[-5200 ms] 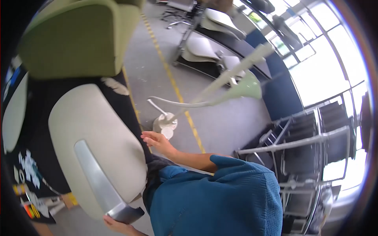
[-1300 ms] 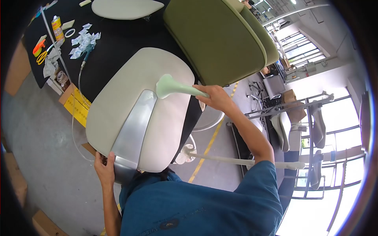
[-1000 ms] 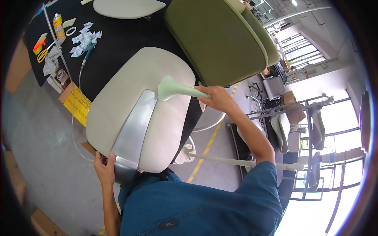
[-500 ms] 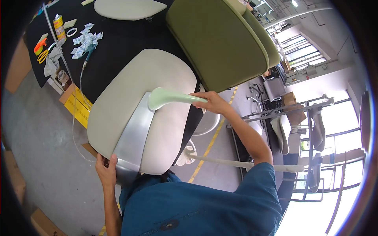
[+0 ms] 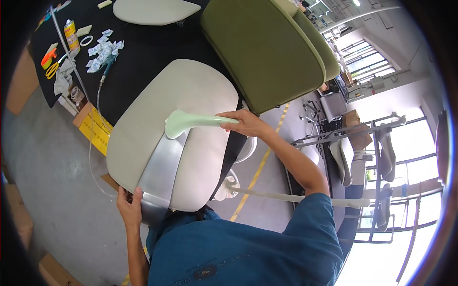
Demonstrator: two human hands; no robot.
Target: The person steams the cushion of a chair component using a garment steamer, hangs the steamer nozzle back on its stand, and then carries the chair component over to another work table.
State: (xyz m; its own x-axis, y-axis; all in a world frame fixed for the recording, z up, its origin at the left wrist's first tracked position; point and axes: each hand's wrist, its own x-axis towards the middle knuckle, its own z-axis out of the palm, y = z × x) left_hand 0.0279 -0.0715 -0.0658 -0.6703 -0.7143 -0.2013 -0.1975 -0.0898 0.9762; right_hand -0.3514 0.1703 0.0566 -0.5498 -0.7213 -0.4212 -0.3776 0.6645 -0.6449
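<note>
A pale cushioned seat part (image 5: 138, 114) lies on the black-covered table, with a tapered silver metal piece (image 5: 162, 164) along its middle. My right hand (image 5: 245, 123) is closed round the narrow end of a light green flared tool (image 5: 191, 121). The tool's wide end is over the upper end of the metal piece; whether they touch is hard to tell. My left hand (image 5: 129, 205) grips the lower end of the metal piece at the seat's near edge, thumb on top and fingers partly hidden below.
An olive green chair (image 5: 262, 52) stands at the table's far right. On the black table (image 5: 148, 45) are a spray can (image 5: 71, 34), white packets (image 5: 103, 51), scissors (image 5: 52, 71) and another pale cushion (image 5: 155, 10). A lamp stand (image 5: 291, 196) is at the right.
Over the last second the green tool in my right hand has moved left and slightly down, onto the metal piece's upper end. My left hand stays in place. Earlier, my right hand was empty.
</note>
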